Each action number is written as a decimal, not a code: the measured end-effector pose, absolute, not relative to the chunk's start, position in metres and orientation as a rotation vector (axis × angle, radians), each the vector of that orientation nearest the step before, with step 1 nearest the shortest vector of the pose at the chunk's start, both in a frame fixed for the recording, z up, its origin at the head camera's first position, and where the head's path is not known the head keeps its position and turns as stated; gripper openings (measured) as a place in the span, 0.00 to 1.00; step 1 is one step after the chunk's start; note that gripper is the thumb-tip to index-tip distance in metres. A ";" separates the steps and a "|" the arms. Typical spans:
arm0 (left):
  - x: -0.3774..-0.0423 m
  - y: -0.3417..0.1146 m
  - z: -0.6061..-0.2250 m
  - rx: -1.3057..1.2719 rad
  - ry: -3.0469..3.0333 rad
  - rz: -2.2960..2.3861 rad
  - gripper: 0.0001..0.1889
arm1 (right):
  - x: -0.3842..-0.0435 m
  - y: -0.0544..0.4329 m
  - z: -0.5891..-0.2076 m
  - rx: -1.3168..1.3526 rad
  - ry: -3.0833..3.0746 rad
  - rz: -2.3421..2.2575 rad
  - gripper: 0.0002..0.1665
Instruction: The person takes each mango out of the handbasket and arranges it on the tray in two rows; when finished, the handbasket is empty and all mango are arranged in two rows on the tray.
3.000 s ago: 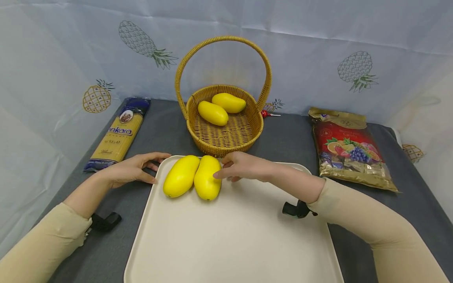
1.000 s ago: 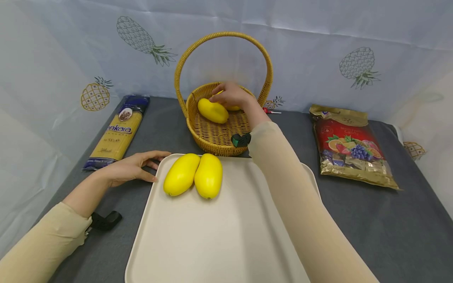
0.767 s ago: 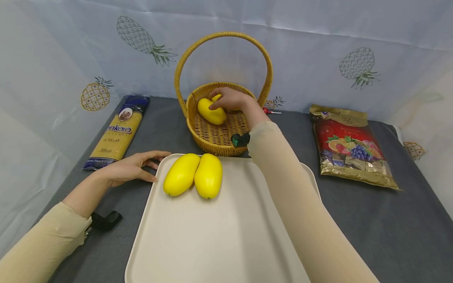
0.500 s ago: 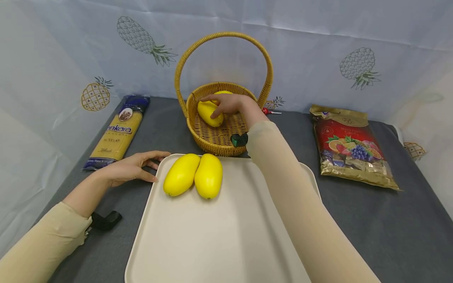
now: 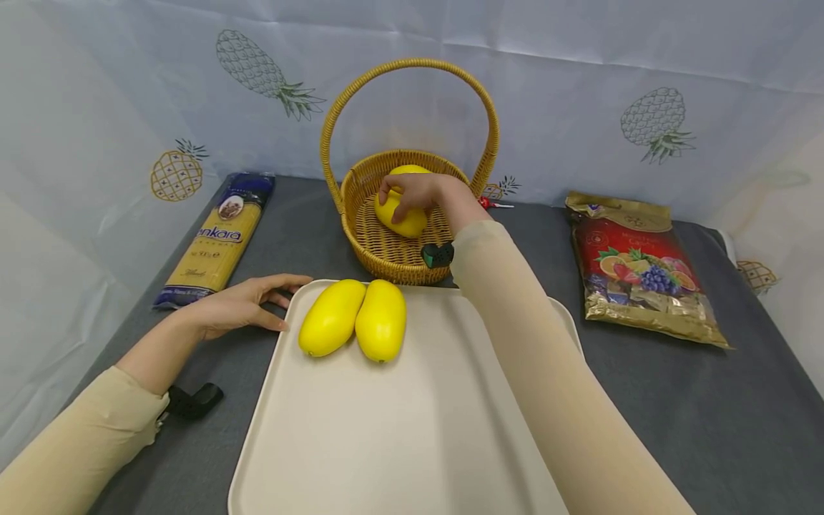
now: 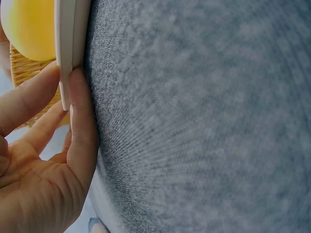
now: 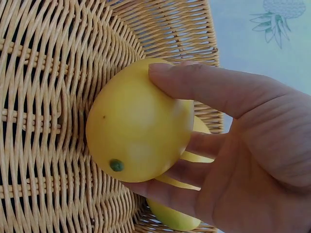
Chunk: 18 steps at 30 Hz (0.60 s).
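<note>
In the head view, my right hand [image 5: 425,189] grips a yellow mango [image 5: 410,223] inside the wicker basket [image 5: 360,239]. The right wrist view shows the thumb on one side of this mango [image 7: 136,121] and fingers curled round the other, close to the woven wall. Behind it lies a second mango [image 5: 407,169], partly hidden by the hand. My left hand [image 5: 234,309] holds the far left corner of a cream tray [image 5: 412,429]; its thumb and a finger pinch the rim [image 6: 65,53] in the left wrist view. On the tray, two mangoes [image 5: 331,318] [image 5: 380,322] lie side by side.
A pack of spaghetti [image 5: 212,243] lies at the left on the grey cloth. To the right is a red and gold candy bag [image 5: 644,268]. A small red lollipop [image 5: 489,204] sits beside the basket, whose tall handle [image 5: 412,63] arches above the right hand.
My right hand has moved from the tray mangoes into the basket. There it has taken hold of the nearer mango, which has turned and shifted right. The left hand stays at the tray corner.
</note>
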State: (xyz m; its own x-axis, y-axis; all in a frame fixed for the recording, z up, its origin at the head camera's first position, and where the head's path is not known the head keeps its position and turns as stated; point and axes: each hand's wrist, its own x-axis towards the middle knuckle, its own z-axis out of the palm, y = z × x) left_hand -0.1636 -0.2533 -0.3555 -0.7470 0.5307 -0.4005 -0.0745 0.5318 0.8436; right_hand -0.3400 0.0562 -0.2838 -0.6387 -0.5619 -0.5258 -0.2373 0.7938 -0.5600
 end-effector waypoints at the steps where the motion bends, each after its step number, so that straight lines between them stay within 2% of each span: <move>1: -0.164 -0.253 -0.355 0.367 2.126 1.213 0.44 | -0.340 0.056 -0.284 -0.586 2.261 -0.586 0.23; 4: -0.164 -0.253 -0.355 0.363 2.122 1.217 0.44 | -0.339 0.057 -0.283 -0.575 2.272 -0.591 0.27; 11: -0.165 -0.252 -0.356 0.361 2.121 1.214 0.44 | -0.339 0.062 -0.273 -0.521 2.324 -0.658 0.46; 18: -0.164 -0.253 -0.356 0.359 2.126 1.210 0.44 | -0.335 0.070 -0.254 -0.521 2.379 -0.848 0.56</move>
